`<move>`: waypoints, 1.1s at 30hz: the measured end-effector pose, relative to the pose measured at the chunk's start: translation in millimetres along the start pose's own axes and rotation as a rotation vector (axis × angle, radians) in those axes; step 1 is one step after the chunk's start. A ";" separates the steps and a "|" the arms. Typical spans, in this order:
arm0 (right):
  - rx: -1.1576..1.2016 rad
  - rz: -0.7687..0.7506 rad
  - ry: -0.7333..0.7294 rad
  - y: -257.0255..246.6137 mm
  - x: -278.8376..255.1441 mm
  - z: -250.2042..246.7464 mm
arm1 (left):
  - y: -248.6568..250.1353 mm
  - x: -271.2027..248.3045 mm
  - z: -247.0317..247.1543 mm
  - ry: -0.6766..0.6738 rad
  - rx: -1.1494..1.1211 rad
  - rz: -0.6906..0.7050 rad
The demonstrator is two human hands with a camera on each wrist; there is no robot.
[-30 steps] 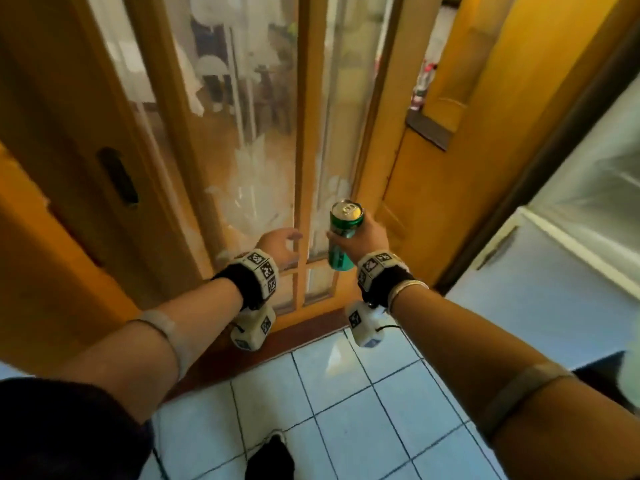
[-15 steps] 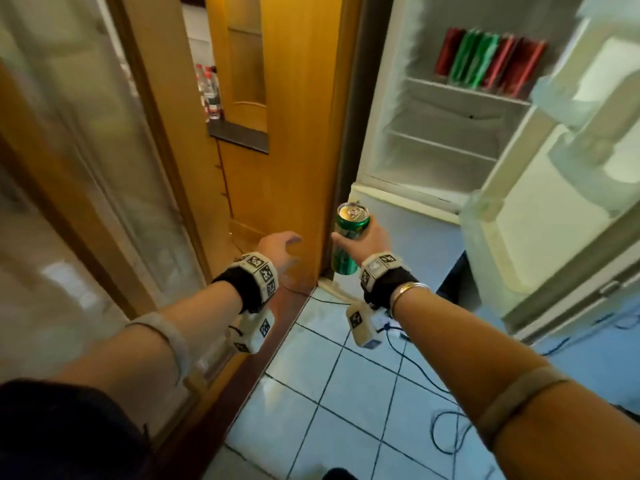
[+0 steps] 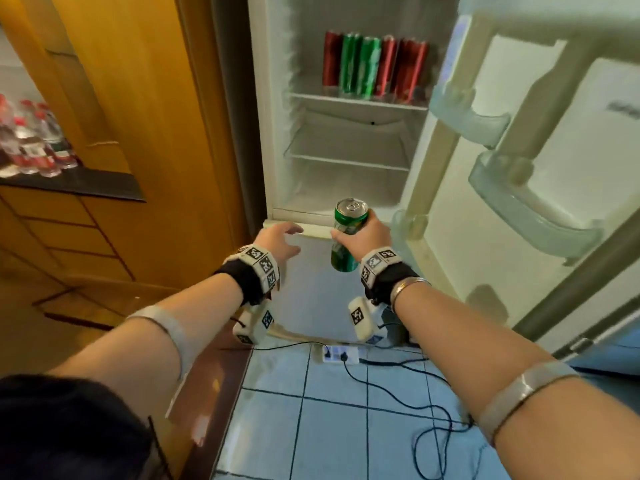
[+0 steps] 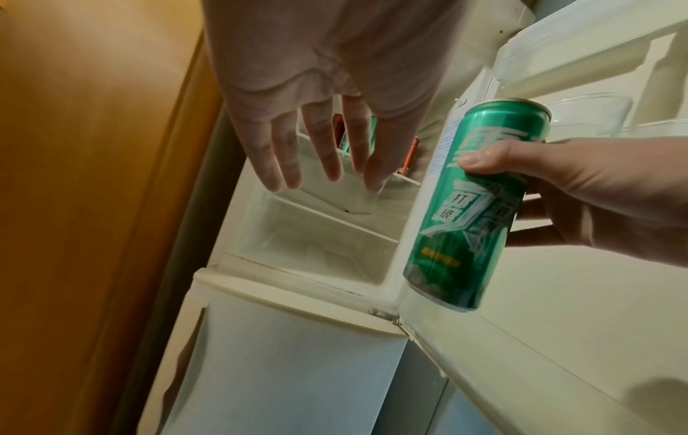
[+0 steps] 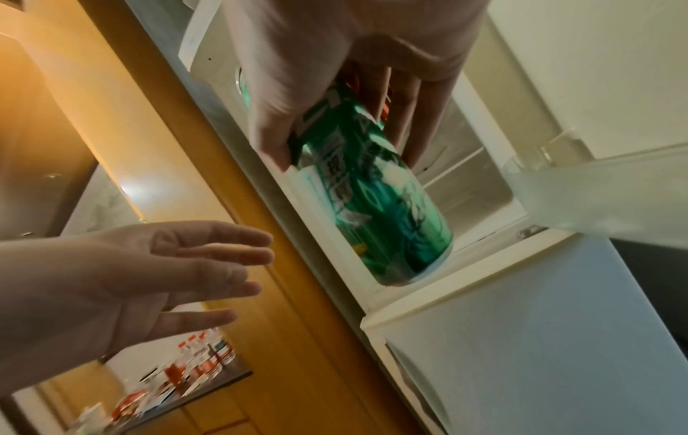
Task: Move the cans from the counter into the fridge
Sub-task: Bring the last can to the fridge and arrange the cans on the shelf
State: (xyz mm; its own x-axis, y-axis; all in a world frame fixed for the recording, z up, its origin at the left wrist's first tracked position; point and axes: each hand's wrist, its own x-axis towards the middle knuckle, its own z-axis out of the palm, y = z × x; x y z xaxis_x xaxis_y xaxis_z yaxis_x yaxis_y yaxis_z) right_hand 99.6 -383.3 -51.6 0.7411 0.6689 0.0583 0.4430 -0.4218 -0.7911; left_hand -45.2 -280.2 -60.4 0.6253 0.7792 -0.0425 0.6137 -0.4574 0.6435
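Right hand (image 3: 367, 237) wrapped around a slim green aluminium drink can (image 3: 348, 237), thumb on the near side, fingers on the far side, can upright and tipped slightly. It sat in the air just in front of the open white fridge (image 3: 346, 140), level with the compartment's lower front lip, not yet inside. Left hand (image 3: 280, 240) beside the can, fingers spread and relaxed, holding nothing.

On the fridge's top shelf (image 3: 356, 100), a tight row of red and green cans (image 3: 372, 65) stood at the back, about 6 or 7; blur made the count unsure. The 2 lower shelves looked bare.

Risks, as I judged them: a lift to that top shelf could clip the shelf edge, or the new can could knock the standing row over. The open fridge door (image 3: 554, 140) was close on the right; an elbow might catch its clear plastic bins (image 3: 533, 209).
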 end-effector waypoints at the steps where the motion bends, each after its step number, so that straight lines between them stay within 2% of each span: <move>1: -0.009 0.004 0.016 0.3 14.6 -2.0 | 4.8 16.3 0.4 0.001 0.007 0.011; 12: -0.043 0.027 0.130 -12.8 154.8 0.7 | 30.5 196.2 -5.1 -0.068 0.062 0.181; 20: -0.046 0.052 0.257 -61.9 272.7 13.6 | 36.6 325.1 -34.9 -0.125 0.042 0.290; 25: -0.024 -0.014 0.320 -109.2 342.7 3.8 | 38.2 381.7 -49.3 -0.142 0.074 0.358; 29: -0.061 -0.098 0.330 -148.9 398.0 -5.7 | 39.1 416.8 -54.0 -0.146 0.108 0.346; 33: -0.110 -0.204 0.311 -185.1 444.8 -3.5 | 38.1 438.9 -60.8 -0.138 0.048 0.283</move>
State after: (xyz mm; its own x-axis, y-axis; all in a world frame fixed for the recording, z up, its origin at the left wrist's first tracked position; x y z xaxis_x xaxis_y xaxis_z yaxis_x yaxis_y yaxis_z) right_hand 349.1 -9.8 122.8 0.7420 0.5357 0.4030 0.6364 -0.3738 -0.6748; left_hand 223.4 70.5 -8.1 0.8322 0.5538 0.0278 0.4255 -0.6700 0.6083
